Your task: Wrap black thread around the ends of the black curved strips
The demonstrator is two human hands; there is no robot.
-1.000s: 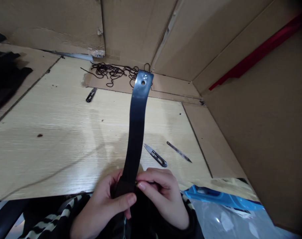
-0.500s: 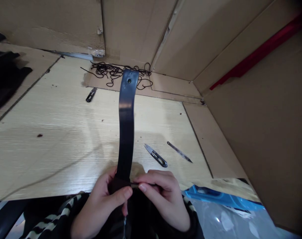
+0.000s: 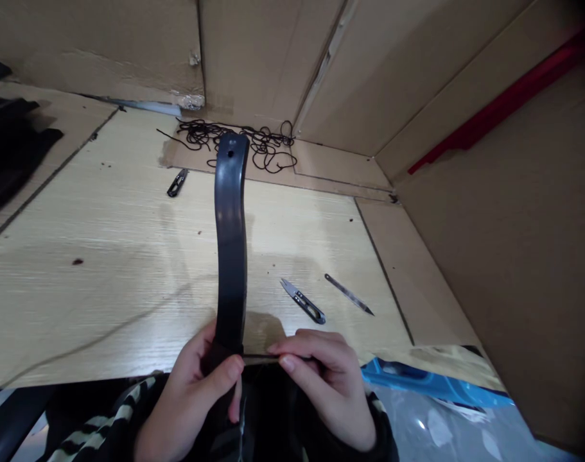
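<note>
A long dark, glossy curved strip [image 3: 231, 256] with a hole near its far end stands up from my left hand [image 3: 196, 391]. My left fingers wrap round its lower end, thumb across the front. A thin dark cord [image 3: 262, 357] runs taut sideways from that lower end. Its other end is pinched between the thumb and fingertips of my right hand [image 3: 328, 391]. Beyond my right hand lie thread snips [image 3: 302, 301] and a thin pointed metal tool [image 3: 349, 294] on the table. The lower part of the strip is hidden behind my fingers and dark clothing.
Tangled black cord [image 3: 268, 144] lies along the back edge on cardboard. A second pair of thread snips [image 3: 177, 183] rests at the back left. Dark pieces [image 3: 17, 141] are piled at far left. Cardboard walls [image 3: 504, 212] enclose the back and right. Blue plastic [image 3: 431, 385] shows below right.
My left hand and the strip have shifted a little left, the strip's top too. My right hand has moved slightly right, and a longer stretch of cord shows between the hands.
</note>
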